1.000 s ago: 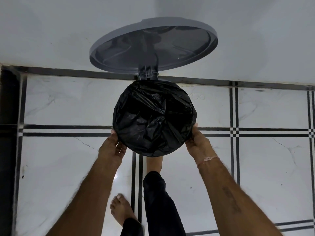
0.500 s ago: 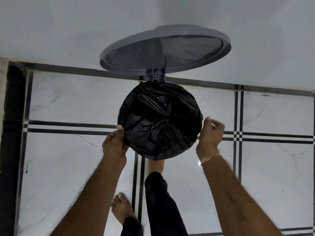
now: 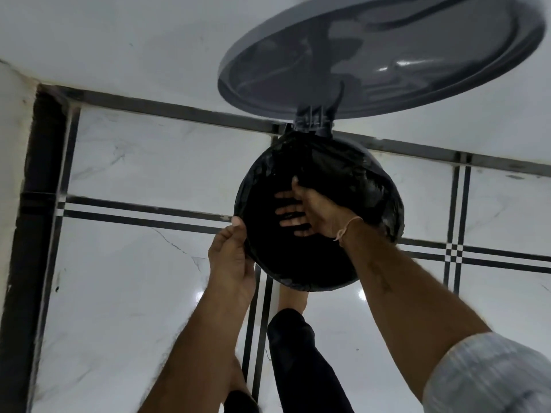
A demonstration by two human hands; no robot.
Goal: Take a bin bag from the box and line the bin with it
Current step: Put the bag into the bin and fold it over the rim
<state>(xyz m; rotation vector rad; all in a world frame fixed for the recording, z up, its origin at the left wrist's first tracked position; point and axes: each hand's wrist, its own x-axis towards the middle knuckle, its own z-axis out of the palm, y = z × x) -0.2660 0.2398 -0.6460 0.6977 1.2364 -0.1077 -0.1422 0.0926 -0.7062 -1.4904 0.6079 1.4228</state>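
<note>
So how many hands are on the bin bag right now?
2. The left hand grips the bin bag at its left edge; the right hand is inside it, fingers spread against the plastic.

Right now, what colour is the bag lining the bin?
Black, glossy and crinkled; the head view shows the bin bag best.

No readable text anywhere.

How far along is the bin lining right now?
Done: the bin bag is out and folded over the rim of the bin, lid open. In hand: left hand grips the bag's edge there, right hand presses flat inside. Left: likely seating the bag deeper, then closing the lid.
</note>
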